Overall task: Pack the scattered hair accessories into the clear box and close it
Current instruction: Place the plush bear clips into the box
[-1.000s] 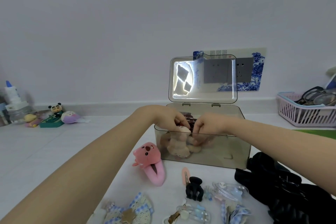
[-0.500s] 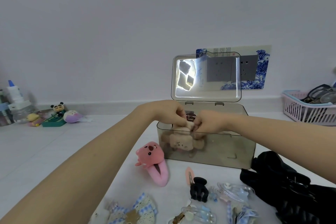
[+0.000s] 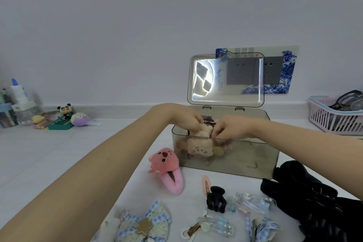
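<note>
The clear box (image 3: 245,165) stands on the white surface with its lid (image 3: 225,78) upright and open. Both hands reach over its front rim. My left hand (image 3: 186,119) and my right hand (image 3: 229,128) pinch a beige plush bear clip (image 3: 199,146) from either side, its body hanging inside the box. A dark clip (image 3: 208,121) shows behind the fingers. In front of the box lie a pink plush clip (image 3: 167,167), a pink snap clip (image 3: 205,184), a black claw clip (image 3: 216,199), a blue checked bow (image 3: 145,224) and clear clips (image 3: 253,201).
A black fabric heap (image 3: 314,202) lies to the right of the box. A pink basket (image 3: 334,118) with glasses stands at far right. Small figurines (image 3: 64,118) and bottles (image 3: 17,104) sit at the far left by the wall.
Both hands rose a little at the box rim, and the beige bear now hangs higher, its face turned to the front wall.
</note>
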A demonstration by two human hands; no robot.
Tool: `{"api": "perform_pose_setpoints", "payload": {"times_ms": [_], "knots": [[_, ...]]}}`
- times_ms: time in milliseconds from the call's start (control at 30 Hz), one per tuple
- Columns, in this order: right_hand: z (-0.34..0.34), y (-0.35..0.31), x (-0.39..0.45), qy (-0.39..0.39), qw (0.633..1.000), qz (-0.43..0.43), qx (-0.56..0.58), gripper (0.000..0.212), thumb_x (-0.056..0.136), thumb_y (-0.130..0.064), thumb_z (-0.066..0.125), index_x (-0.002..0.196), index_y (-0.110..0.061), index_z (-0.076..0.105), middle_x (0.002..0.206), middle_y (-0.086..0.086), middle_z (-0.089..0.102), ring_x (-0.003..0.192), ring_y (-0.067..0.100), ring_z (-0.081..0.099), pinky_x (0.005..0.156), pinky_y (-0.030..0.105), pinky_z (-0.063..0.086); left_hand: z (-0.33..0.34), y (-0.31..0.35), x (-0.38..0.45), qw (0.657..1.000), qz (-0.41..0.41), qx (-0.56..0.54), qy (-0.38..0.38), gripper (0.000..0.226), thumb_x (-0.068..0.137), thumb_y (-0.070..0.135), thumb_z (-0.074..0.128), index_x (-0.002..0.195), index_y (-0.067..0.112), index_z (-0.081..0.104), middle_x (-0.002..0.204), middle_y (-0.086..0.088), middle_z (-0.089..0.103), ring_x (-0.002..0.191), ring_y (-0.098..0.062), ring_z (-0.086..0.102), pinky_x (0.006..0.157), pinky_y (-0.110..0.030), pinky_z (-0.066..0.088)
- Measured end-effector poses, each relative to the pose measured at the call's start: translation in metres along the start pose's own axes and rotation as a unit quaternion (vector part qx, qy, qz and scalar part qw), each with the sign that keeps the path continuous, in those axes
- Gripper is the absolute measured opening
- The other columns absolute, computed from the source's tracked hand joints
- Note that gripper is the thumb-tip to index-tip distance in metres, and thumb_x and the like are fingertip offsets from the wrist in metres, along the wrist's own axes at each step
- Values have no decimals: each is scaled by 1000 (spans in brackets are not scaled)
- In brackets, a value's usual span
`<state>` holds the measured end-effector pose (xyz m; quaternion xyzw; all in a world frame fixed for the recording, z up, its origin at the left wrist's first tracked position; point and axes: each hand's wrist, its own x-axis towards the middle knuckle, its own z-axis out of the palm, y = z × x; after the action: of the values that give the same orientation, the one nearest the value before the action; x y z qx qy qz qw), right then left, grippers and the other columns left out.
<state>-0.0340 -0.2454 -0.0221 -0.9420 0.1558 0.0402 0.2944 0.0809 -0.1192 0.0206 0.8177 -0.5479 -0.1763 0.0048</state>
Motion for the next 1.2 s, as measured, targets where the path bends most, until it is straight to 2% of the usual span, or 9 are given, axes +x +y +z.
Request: {"api": "perform_pose_setpoints", "payload": {"times_ms": [100, 167, 267, 333, 500, 700, 833, 1067, 1200], "knots": [[4, -2, 1, -8, 1000, -2, 8, 20, 82, -4, 58, 69, -9, 72, 49, -10, 63, 44, 3, 59, 54, 14, 50, 1, 0, -6, 997, 24, -76, -23, 16, 93, 25, 46, 96, 15, 59, 91, 4, 51, 84, -11, 47, 87, -24, 40], [6, -2, 2, -12, 1000, -7, 20, 24, 83, -4, 59, 63, -14, 68, 57, -1, 65, 43, 1, 60, 52, 14, 52, -2, -3, -6, 998, 25, -48, -26, 16, 91, 35, 56, 100, 21, 58, 101, 7, 55, 95, -10, 51, 88, -22, 38], [8, -1, 3, 5, 999, 6, 39, 5, 80, -11, 68, 77, -12, 65, 72, 10, 68, 50, 12, 65, 49, 19, 54, -1, -5, -6, 999, 16, -30, -16, 29, 85, 47, 62, 102, 24, 59, 114, 9, 59, 106, -10, 54, 89, -22, 39], [7, 0, 3, 42, 999, 6, 29, 12, 77, -14, 71, 83, -16, 60, 74, 5, 67, 59, 18, 63, 48, 18, 50, 0, -6, -4, 1000, 14, -22, -2, 28, 82, 51, 63, 93, 26, 60, 104, 12, 60, 97, -8, 54, 84, -22, 39], [4, -4, -2, 76, 995, -52, 28, 27, 78, -11, 69, 105, -13, 63, 80, 0, 65, 58, 1, 56, 48, 8, 44, -1, 0, -1, 1000, -15, -22, 7, 14, 86, 26, 53, 75, 17, 54, 77, 2, 44, 72, -16, 40, 68, -26, 32], [7, -8, -1, 70, 994, -86, -11, 24, 82, -15, 66, 106, -15, 69, 80, -5, 63, 48, -12, 52, 44, 4, 39, -2, 7, -8, 1000, -5, 15, 4, 33, 93, 2, 38, 119, 10, 58, 102, 2, 56, 93, -17, 47, 65, -16, 34], [6, -9, 0, 43, 997, -64, -24, 18, 83, -18, 62, 98, -19, 73, 61, -20, 60, 54, -7, 52, 55, 5, 37, -3, 3, -6, 997, 1, 74, -5, 35, 96, 15, 46, 129, 21, 54, 134, 0, 54, 120, -18, 50, 90, -23, 36], [-1, -4, 3, 7, 1000, -14, 9, 33, 83, -47, 60, 83, -15, 71, 96, 1, 68, 101, 20, 58, 103, 33, 37, 0, -3, -2, 998, 9, 65, 25, 34, 97, 17, 44, 125, 27, 60, 127, 2, 58, 103, -11, 49, 87, -23, 35], [0, -13, 3, -27, 999, -8, -24, 34, 88, -45, 55, 83, -15, 69, 73, -6, 53, 75, 14, 47, 83, 26, 41, -1, 0, -4, 998, 2, 51, 26, 38, 97, 12, 38, 124, 25, 62, 126, 2, 58, 98, -11, 48, 86, -21, 35]]}}
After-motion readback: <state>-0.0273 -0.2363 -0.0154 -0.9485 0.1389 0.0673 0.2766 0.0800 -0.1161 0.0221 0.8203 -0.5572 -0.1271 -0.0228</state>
